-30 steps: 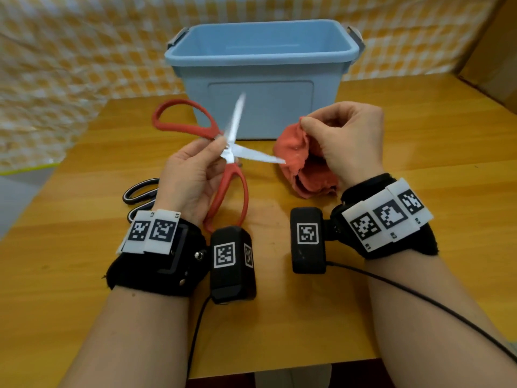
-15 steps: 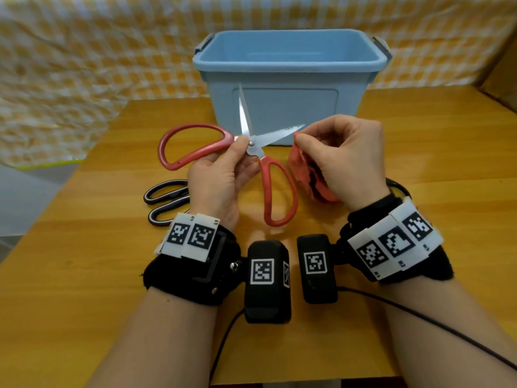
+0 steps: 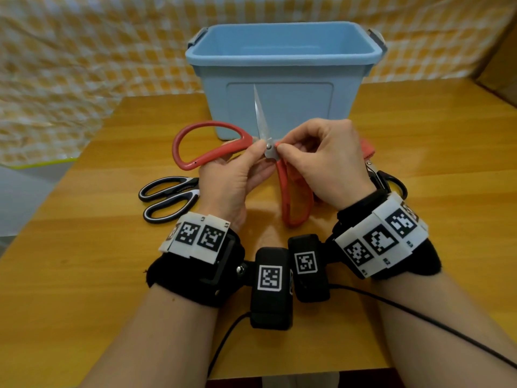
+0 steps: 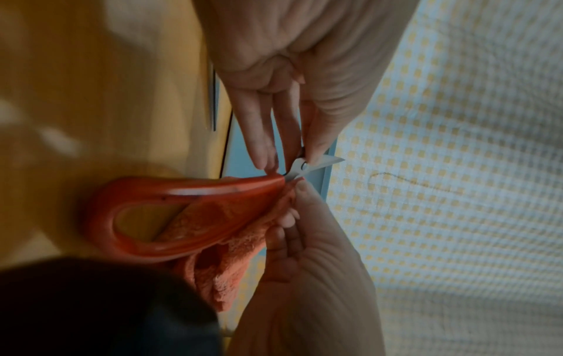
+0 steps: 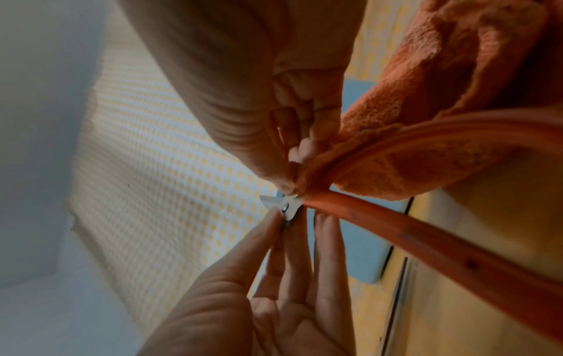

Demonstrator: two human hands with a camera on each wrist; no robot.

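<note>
bands (image 3: 195,278): black, both wrists | tags (image 3: 200,236): white, black-coded squares | camera boxes (image 3: 270,287): black | cable (image 3: 419,324): black

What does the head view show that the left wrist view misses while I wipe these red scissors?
Head only: the black-handled scissors lying on the table, the whole blue bin, and one blade pointing up. Left wrist only: the orange cloth bunched behind the handle loop, pinched by the right hand; head shows just its edge. Both: the left hand and right hand meeting at the pivot of the red scissors.
</note>
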